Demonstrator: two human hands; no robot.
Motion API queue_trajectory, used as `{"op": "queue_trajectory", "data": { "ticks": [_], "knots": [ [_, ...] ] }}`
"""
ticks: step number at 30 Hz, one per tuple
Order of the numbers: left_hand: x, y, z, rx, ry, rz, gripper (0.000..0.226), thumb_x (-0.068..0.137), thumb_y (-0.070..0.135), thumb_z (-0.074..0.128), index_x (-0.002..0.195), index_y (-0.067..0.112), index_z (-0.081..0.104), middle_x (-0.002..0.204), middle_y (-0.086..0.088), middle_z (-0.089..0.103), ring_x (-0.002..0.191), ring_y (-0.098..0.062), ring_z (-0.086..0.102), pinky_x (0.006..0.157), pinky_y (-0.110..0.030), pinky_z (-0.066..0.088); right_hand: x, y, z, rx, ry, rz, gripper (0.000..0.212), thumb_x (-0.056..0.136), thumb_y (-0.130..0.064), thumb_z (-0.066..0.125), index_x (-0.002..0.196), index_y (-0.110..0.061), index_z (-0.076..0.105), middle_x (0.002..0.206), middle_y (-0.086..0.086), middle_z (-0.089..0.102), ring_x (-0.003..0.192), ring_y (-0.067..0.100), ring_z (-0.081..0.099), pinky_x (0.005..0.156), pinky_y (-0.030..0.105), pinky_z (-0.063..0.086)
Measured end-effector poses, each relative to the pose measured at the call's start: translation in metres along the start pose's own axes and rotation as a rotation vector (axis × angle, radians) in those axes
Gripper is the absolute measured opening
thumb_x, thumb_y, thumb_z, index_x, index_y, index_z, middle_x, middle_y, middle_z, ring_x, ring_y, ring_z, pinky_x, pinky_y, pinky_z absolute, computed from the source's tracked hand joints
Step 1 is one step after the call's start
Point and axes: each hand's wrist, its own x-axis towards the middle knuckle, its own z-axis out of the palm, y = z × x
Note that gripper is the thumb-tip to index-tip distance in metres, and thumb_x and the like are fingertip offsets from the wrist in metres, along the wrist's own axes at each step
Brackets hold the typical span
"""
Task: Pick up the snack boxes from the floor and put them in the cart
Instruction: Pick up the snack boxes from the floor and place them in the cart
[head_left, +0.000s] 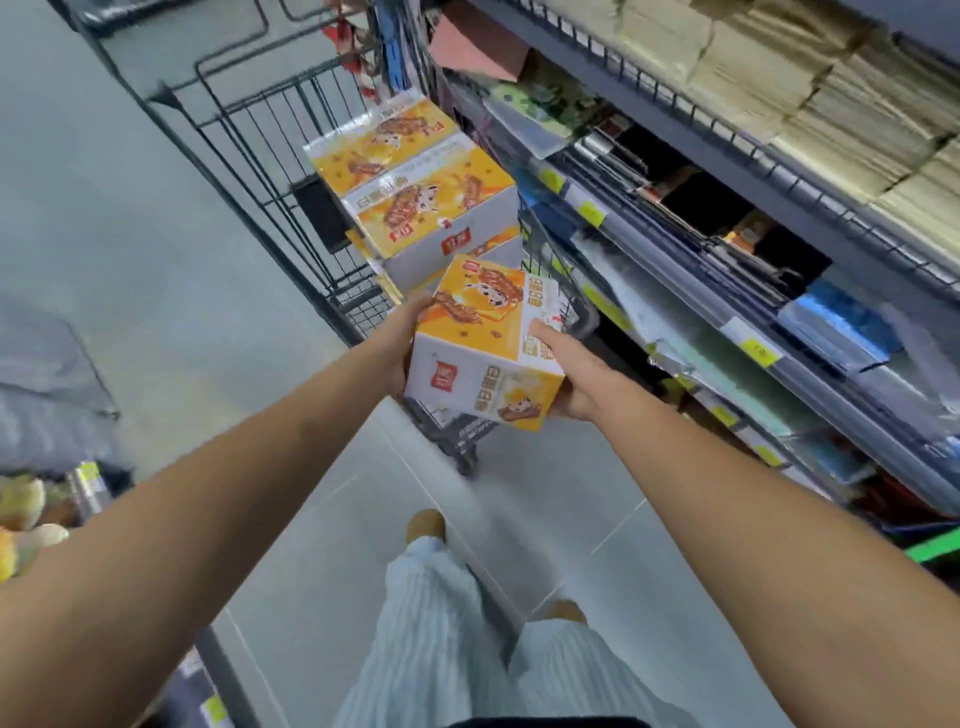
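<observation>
I hold an orange and white snack box (480, 343) in the air between both hands. My left hand (402, 343) grips its left side and my right hand (569, 371) grips its right side. The box hangs over the near end of the black wire cart (270, 156). Inside the cart lie two snack boxes of the same kind, one (382, 143) further back and one (434, 218) closer to me. A third box edge (493, 247) shows below them.
A grey shelf rack (727, 270) with stationery and yellow price tags runs along the right, close to the cart. Grey tiled floor (156, 260) lies to the left. Plush toys (26, 525) sit on a low shelf at the left edge. My legs stand below.
</observation>
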Motion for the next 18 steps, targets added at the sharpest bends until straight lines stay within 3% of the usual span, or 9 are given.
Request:
{"op": "queue_trajectory", "data": {
  "ticks": [3, 5, 8, 10, 12, 13, 14, 16, 18],
  "knots": [
    [0.022, 0.012, -0.015, 0.006, -0.015, -0.022, 0.054, 0.092, 0.063, 0.034, 0.082, 0.017, 0.063, 0.08, -0.009, 0.066, 0.08, -0.026, 0.064, 0.076, -0.04, 0.051, 0.024, -0.008, 0.017, 0.074, 0.058, 0.026, 0.039, 0.089, -0.056, 0.055, 0.107, -0.023, 0.064, 0.11, 0.01, 0.071, 0.1, 0.027, 0.068, 0.09, 0.05, 0.052],
    [0.04, 0.019, -0.027, 0.06, -0.035, -0.079, 0.062, 0.087, 0.072, 0.03, 0.091, 0.017, 0.059, 0.097, -0.013, 0.066, 0.105, -0.033, 0.06, 0.097, -0.053, 0.043, 0.039, -0.012, 0.029, 0.132, 0.129, 0.083, 0.044, 0.086, -0.059, 0.057, 0.106, -0.02, 0.063, 0.109, 0.012, 0.07, 0.101, 0.03, 0.068, 0.091, 0.055, 0.051],
    [0.059, 0.033, -0.039, 0.165, -0.1, -0.18, 0.04, 0.09, 0.064, 0.038, 0.092, 0.026, 0.052, 0.124, -0.014, 0.058, 0.133, -0.033, 0.041, 0.112, -0.052, 0.025, 0.061, -0.013, 0.044, 0.249, 0.211, 0.141, 0.05, 0.083, -0.061, 0.06, 0.103, -0.015, 0.061, 0.118, 0.011, 0.068, 0.109, 0.031, 0.066, 0.09, 0.057, 0.051],
    [0.071, 0.042, -0.04, 0.215, -0.062, -0.167, 0.003, 0.099, 0.037, 0.044, 0.099, 0.035, 0.041, 0.113, -0.003, 0.057, 0.114, -0.019, 0.055, 0.1, -0.035, 0.041, 0.077, -0.009, 0.053, 0.279, 0.228, 0.133, 0.062, 0.08, -0.062, 0.062, 0.118, -0.014, 0.058, 0.129, 0.012, 0.063, 0.115, 0.032, 0.062, 0.087, 0.061, 0.05],
    [0.082, 0.043, -0.039, 0.23, -0.077, -0.216, 0.008, 0.099, 0.028, 0.046, 0.091, 0.027, 0.044, 0.089, -0.001, 0.052, 0.079, -0.013, 0.054, 0.069, -0.032, 0.05, 0.093, -0.004, 0.058, 0.292, 0.234, 0.113, 0.071, 0.073, -0.062, 0.066, 0.128, -0.019, 0.051, 0.133, 0.018, 0.059, 0.113, 0.036, 0.062, 0.083, 0.069, 0.048],
    [0.089, 0.045, -0.039, 0.235, -0.081, -0.211, 0.013, 0.097, 0.031, 0.051, 0.089, 0.021, 0.048, 0.085, -0.005, 0.051, 0.075, -0.015, 0.053, 0.06, -0.032, 0.05, 0.1, -0.001, 0.06, 0.301, 0.244, 0.099, 0.074, 0.071, -0.061, 0.068, 0.129, -0.02, 0.049, 0.132, 0.02, 0.058, 0.109, 0.037, 0.064, 0.082, 0.071, 0.046],
    [0.095, 0.047, -0.038, 0.22, -0.094, -0.212, 0.02, 0.093, 0.035, 0.056, 0.094, 0.015, 0.053, 0.089, -0.008, 0.055, 0.078, -0.018, 0.054, 0.06, -0.031, 0.051, 0.106, 0.002, 0.061, 0.309, 0.256, 0.086, 0.075, 0.07, -0.059, 0.07, 0.129, -0.019, 0.048, 0.13, 0.023, 0.059, 0.101, 0.036, 0.066, 0.082, 0.069, 0.047],
    [0.124, 0.04, -0.042, 0.195, -0.096, -0.195, 0.04, 0.088, 0.04, 0.062, 0.114, 0.01, 0.057, 0.111, -0.013, 0.062, 0.094, -0.024, 0.059, 0.066, -0.034, 0.053, 0.111, 0.003, 0.064, 0.303, 0.291, 0.08, 0.072, 0.076, -0.054, 0.07, 0.131, -0.014, 0.047, 0.108, 0.024, 0.062, 0.07, 0.027, 0.06, 0.071, 0.05, 0.056],
    [0.127, 0.043, -0.045, 0.21, -0.1, -0.219, 0.033, 0.09, 0.036, 0.061, 0.109, 0.009, 0.058, 0.101, -0.011, 0.066, 0.09, -0.023, 0.059, 0.061, -0.03, 0.052, 0.116, 0.003, 0.066, 0.296, 0.308, 0.097, 0.062, 0.081, -0.046, 0.07, 0.128, -0.011, 0.047, 0.088, 0.012, 0.057, 0.053, 0.02, 0.047, 0.058, 0.035, 0.049]
  ]
}}
